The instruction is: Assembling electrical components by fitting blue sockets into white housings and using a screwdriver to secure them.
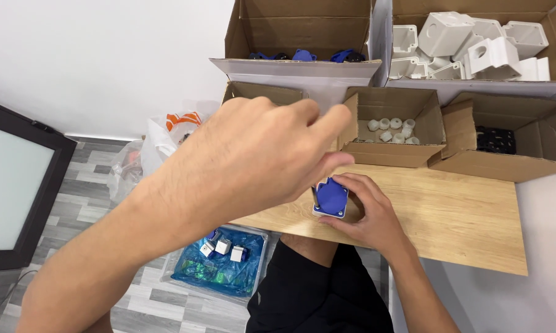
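From the head camera, your right hand [367, 213] grasps a small blue square plastic socket cover [331, 197], pressing it onto the light wooden tabletop [450, 216]. Your left hand [259, 154] hangs above it, fingers loosely curled and pinched, gripping nothing visible. Just behind, a brown cardboard box [394, 154] holds small white plastic rings [392, 128].

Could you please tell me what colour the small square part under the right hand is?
Blue part, held by the right hand; head view.
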